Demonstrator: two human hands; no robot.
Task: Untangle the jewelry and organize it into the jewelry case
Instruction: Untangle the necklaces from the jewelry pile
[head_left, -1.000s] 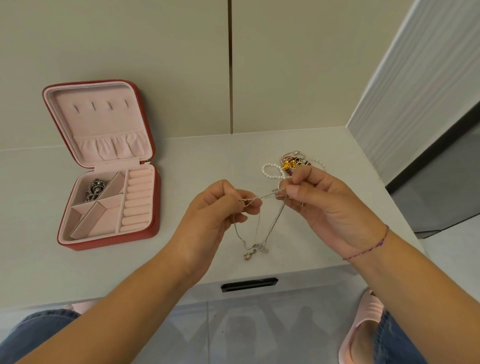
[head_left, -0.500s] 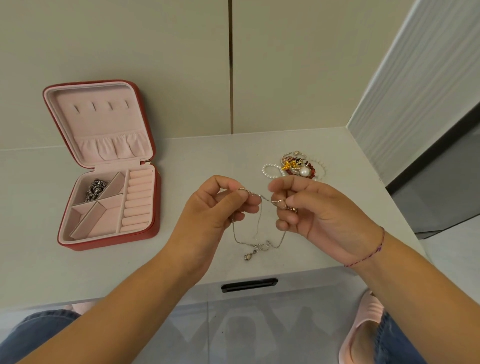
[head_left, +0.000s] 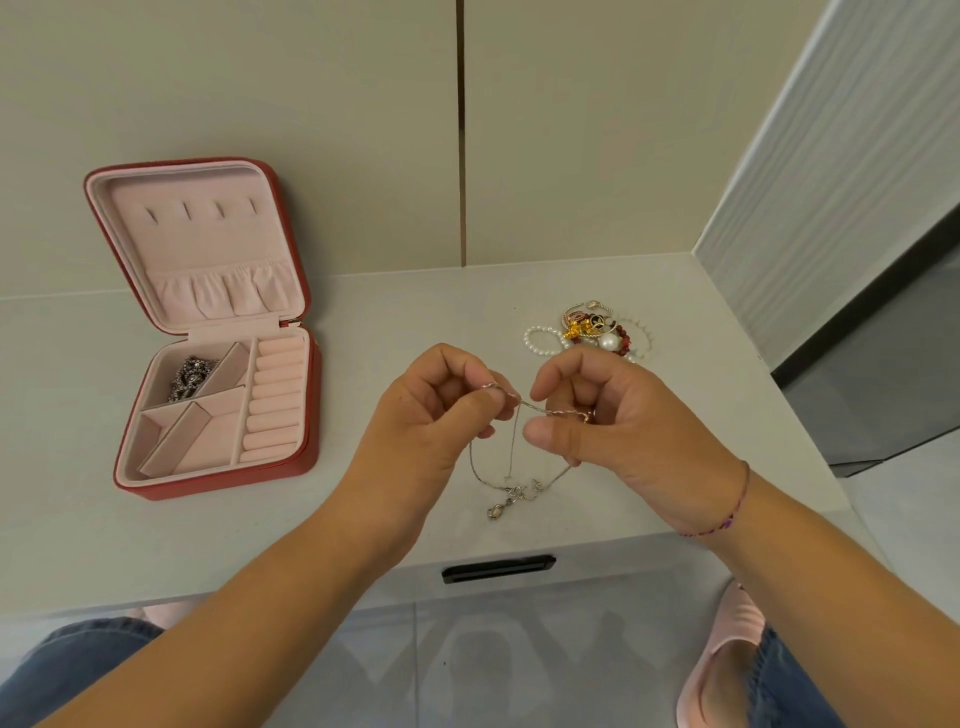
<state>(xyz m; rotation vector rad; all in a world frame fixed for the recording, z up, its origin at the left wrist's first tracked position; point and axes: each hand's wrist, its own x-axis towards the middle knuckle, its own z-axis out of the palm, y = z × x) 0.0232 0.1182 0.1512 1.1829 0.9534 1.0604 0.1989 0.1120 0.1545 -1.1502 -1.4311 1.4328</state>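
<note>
A thin silver chain necklace (head_left: 511, 470) hangs in a loop between both hands, its clasp and small pendant resting on the table. My left hand (head_left: 431, 421) pinches one end of the twisted part and my right hand (head_left: 608, 415) pinches the other. The red jewelry case (head_left: 306, 415) lies open at the left, with pink lining, ring rolls and dividers. A dark silver chain piece (head_left: 191, 378) sits in its back left compartment. A tangled pile of jewelry (head_left: 592, 332) with pearls, red beads and gold pieces lies just behind my right hand.
The grey table (head_left: 363, 519) ends at a front edge with a black drawer handle (head_left: 498, 567) below it. A beige wall stands behind and a ribbed white panel (head_left: 831, 156) on the right. My knees and a pink slipper show below.
My right hand has come down and away from the jewelry pile, and both hands have drawn closer together. The twisted part of the chain now shows between the fingertips.
</note>
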